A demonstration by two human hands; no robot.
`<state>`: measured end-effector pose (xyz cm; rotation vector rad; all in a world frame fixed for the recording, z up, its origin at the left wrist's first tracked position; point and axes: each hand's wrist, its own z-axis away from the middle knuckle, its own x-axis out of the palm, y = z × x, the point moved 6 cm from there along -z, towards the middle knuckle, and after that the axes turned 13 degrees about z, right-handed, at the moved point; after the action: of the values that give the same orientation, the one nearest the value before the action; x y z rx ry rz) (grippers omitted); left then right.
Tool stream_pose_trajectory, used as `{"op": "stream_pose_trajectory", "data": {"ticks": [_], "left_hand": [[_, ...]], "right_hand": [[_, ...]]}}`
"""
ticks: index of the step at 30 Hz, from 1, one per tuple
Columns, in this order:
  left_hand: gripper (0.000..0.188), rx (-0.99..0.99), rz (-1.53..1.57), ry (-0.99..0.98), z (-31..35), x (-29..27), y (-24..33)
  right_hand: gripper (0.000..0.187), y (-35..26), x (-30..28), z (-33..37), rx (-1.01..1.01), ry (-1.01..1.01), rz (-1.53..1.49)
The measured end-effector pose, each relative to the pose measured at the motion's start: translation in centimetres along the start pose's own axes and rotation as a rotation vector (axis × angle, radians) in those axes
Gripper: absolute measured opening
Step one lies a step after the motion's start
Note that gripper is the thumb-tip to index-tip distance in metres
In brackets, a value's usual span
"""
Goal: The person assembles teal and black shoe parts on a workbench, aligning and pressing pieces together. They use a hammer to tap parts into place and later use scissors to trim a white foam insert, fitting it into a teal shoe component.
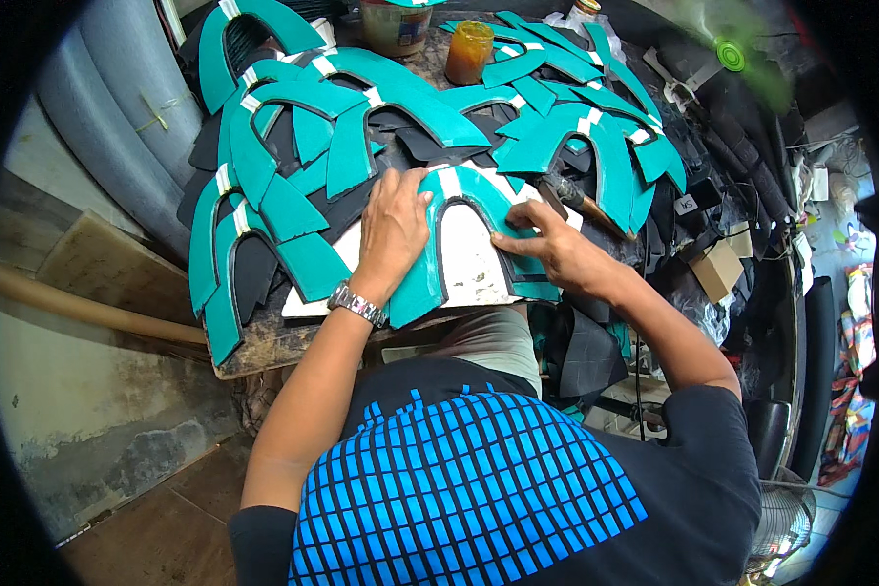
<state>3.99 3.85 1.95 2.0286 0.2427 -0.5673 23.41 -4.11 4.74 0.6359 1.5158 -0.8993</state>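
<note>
Pressing flat on the workpiece, the left hand [393, 227] is lying palm down with fingers extended and spread, gripping nothing, on the left limb of a teal arch-shaped leather piece with a black edge and a white strip at its crown [438, 256]. The right hand [549, 244] is resting on the right limb of the same piece, its fingers [514, 241] stretched out flat and pressing along the inner edge; it is likewise clamped on nothing. The arch piece is lying on a white, stained rectangular work board [469, 262], which is sitting on the near edge of a worn brown table [264, 342], directly in front of the person. A metal wristwatch [356, 305] is sitting on the left wrist. Stacks of matching teal arch-shaped pieces [293, 146] are fanning out across the table to the left and behind the board. An amber glass jar [469, 52] is standing beyond them, near the far edge. A wooden-handled tool [581, 202] is lying just right of the board.
</note>
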Motion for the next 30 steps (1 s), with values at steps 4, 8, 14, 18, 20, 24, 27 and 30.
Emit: {"op": "stream_pose_trajectory", "data": {"ticks": [4, 8, 14, 18, 20, 24, 27, 30], "left_hand": [[0.026, -0.005, 0.006, -0.001, 0.0, 0.1, -0.1], [0.023, -0.03, 0.014, 0.004, 0.0, 0.2, -0.5], [0.021, -0.011, 0.035, 0.048, -0.2, 0.1, -0.6], [0.021, -0.006, -0.01, 0.051, -0.1, 0.1, -0.6], [0.021, -0.001, -0.03, 0.052, 0.0, 0.1, -0.6], [0.021, 0.016, -0.03, 0.057, 0.1, 0.1, -0.4], [0.021, 0.012, -0.025, 0.047, 0.1, 0.1, -0.5], [0.021, 0.006, -0.03, 0.046, 0.1, 0.1, -0.5]], "right_hand": [[0.075, -1.3, 0.0, 2.8, -0.023, -0.001, -0.07], [0.07, -1.0, -0.6, 3.6, 0.039, -0.016, -0.321], [0.06, -0.2, -0.9, -0.6, 0.161, 0.16, -0.206], [0.052, -1.4, 0.0, -3.8, 0.109, 0.285, 0.09], [0.052, -1.8, 0.7, -4.4, 0.113, 0.241, 0.247], [0.051, -3.1, 1.1, -4.8, 0.117, 0.26, 0.454], [0.045, -4.0, 0.5, -5.2, 0.078, 0.334, 0.531], [0.044, -4.1, 0.0, -5.1, 0.02, 0.292, 0.506]]}}
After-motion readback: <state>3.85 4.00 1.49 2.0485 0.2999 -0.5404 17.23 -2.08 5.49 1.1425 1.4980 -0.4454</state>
